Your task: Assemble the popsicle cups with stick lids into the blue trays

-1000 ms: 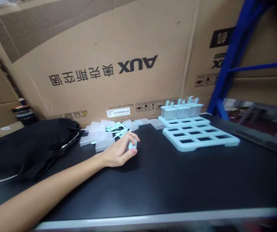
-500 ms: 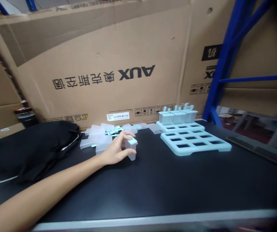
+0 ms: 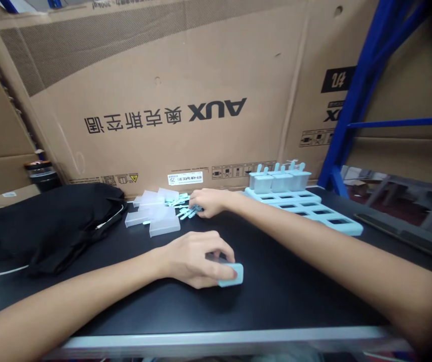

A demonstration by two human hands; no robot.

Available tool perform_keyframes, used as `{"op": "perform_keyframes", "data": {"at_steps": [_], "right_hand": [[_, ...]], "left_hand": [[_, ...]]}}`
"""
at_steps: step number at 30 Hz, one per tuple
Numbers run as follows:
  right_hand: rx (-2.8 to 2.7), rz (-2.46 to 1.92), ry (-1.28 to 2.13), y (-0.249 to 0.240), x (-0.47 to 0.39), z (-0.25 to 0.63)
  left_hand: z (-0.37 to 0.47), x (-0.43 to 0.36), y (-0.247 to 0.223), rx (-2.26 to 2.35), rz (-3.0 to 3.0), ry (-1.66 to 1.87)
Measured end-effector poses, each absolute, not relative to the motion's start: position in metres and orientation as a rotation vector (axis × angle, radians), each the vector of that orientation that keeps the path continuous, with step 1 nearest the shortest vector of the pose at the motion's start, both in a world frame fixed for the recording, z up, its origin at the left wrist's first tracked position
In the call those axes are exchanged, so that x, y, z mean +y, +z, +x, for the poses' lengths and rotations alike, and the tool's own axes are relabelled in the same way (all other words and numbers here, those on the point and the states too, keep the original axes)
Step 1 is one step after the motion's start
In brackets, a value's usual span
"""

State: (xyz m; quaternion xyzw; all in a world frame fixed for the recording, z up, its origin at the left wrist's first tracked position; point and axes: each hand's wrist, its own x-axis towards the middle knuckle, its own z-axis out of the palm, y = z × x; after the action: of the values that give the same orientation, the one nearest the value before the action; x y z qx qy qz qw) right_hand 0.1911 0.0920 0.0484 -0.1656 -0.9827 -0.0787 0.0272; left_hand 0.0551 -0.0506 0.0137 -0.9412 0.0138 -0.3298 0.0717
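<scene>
My left hand is wrapped round a small mold with a light blue lid, tilted low over the front of the black table. Farther back, my right hand reaches down to a pile of light blue sticks; its fingertips touch the pile, and whether they grip one is hidden. Several translucent molds lie left of the pile. At the right, a light blue rack with rectangular holes lies partly behind my right forearm. Lidded molds with upright sticks stand in its back part.
A black cloth bundle with a white cord lies at the left, before a dark jar. A large cardboard box stands behind the table, beside a blue metal frame.
My left hand has brought the lidded mold nearer to the front edge and tipped it over. My right hand has come in from the right to the sticks.
</scene>
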Motion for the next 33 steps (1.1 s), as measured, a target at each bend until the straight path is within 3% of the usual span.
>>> {"op": "perform_keyframes", "data": {"at_steps": [7, 11, 16, 19, 22, 27, 33], "right_hand": [[-3.007, -0.684, -0.461, 0.048, 0.088, 0.192], [-2.924, -0.675, -0.303, 0.056, 0.091, 0.197], [-2.473, -0.644, 0.217, 0.079, 0.074, 0.223], [-2.179, -0.568, 0.674, 0.087, 0.043, 0.241], [-2.126, -0.496, 0.815, 0.089, 0.013, 0.251], [-2.350, -0.615, 0.729, 0.104, -0.013, 0.262], [-2.599, -0.644, 0.213, 0.132, -0.020, 0.286]], "left_hand": [[0.053, -0.053, 0.017, -0.346, -3.167, -0.599], [0.050, -0.053, 0.013, -0.548, -3.262, -0.745], [0.048, -0.047, 0.010, -1.142, -3.161, -1.137], [0.050, -0.042, 0.010, -1.178, -3.220, -1.227], [0.052, -0.038, 0.009, -1.172, -3.202, -1.260], [0.053, -0.036, 0.007, -1.178, -3.214, -1.258], [0.052, -0.032, 0.004, -1.207, -3.198, -1.332]]}}
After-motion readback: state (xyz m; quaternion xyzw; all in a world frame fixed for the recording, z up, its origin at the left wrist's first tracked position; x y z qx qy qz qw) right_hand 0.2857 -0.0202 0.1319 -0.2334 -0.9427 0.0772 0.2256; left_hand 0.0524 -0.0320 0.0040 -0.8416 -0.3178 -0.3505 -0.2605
